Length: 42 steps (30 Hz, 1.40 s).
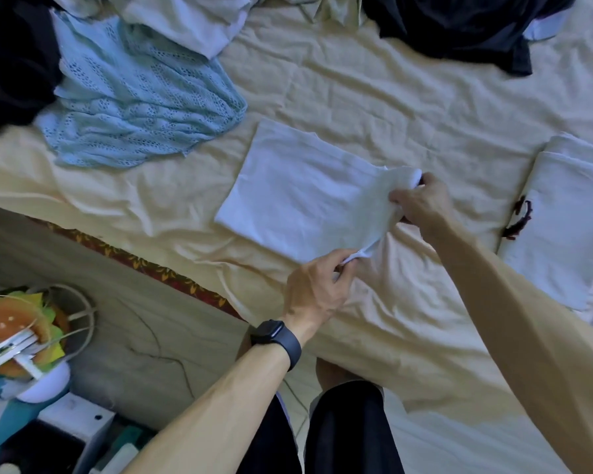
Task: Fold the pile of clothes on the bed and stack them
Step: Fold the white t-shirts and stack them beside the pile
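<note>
A folded white cloth (302, 196) lies flat on the middle of the bed (356, 97). The left hand (317, 289), with a watch (278, 340) on its wrist, pinches the cloth's near right corner between thumb and fingers (343, 268). The right hand (421, 200) grips the far right corner, its fingers curled round bunched fabric. A blue knit (134, 97) lies to the left, dark clothes (459, 22) at the top right, and a white stack (569, 217) at the right.

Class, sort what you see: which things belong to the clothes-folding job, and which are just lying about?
Job: white cloth, pinched by left hand and right hand; blue knit top; dark clothes; folded white pile; bed.
Lying about: burger toy; red patterned strip.
</note>
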{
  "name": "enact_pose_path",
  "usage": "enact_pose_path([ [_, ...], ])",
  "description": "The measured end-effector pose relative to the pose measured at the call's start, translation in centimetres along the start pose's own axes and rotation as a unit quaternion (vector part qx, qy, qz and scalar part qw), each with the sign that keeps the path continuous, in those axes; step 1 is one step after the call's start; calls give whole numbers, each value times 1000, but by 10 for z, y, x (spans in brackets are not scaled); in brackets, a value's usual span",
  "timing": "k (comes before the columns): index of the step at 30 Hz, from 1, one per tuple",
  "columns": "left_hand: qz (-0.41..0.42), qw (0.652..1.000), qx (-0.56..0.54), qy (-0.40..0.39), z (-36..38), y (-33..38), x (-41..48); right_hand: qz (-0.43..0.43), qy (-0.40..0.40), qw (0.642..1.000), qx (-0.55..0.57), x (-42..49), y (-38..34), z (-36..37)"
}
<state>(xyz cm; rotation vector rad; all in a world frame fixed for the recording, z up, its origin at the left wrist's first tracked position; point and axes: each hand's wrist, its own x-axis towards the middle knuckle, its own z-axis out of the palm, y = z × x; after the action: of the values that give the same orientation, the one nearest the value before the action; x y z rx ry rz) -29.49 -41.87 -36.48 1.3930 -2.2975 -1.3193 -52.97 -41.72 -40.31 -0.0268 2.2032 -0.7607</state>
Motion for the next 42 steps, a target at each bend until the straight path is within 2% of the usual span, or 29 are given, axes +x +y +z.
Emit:
enact_pose_path([
  [5, -112, 989, -84, 37, -37, -29, 10, -36, 26, 995, -90, -14, -53, 40],
  [9, -208, 971, -111, 28, -74, -67, 24, -14, 5, 996, -88, -26, -99, 99],
  [13, -243, 964, -102, 33, -104, -102, 42, -22, -17, 984, -174, -26, -133, 157],
  [18, -273, 953, -126, 40, -125, -127, 72, -42, -16, 972, -229, -10, -157, 201],
  [23, -297, 950, -91, -29, -135, -145, 84, -21, 5, 969, -247, 1, -163, 215],
  [25, -299, 951, -67, -47, -136, -148, 85, -3, -1, 973, -232, 4, -165, 217],
  [27, -291, 954, -52, -54, -138, -150, 86, 34, -8, 985, -172, 5, -168, 222],
  [29, -285, 956, -45, -58, -140, -150, 88, 58, -13, 997, -47, 7, -172, 228],
  [31, -281, 957, -35, -66, -142, -152, 89, 61, -28, 994, 87, 2, -176, 233],
  [34, -272, 959, -13, -83, -145, -152, 91, 53, -26, 982, 181, -11, -172, 226],
  [38, -244, 967, 13, -78, -151, -148, 93, 18, 45, 982, 184, -34, -138, 202],
  [42, -121, 988, 95, -23, -150, -136, 113, 23, 110, 986, 124, -62, -80, 180],
])
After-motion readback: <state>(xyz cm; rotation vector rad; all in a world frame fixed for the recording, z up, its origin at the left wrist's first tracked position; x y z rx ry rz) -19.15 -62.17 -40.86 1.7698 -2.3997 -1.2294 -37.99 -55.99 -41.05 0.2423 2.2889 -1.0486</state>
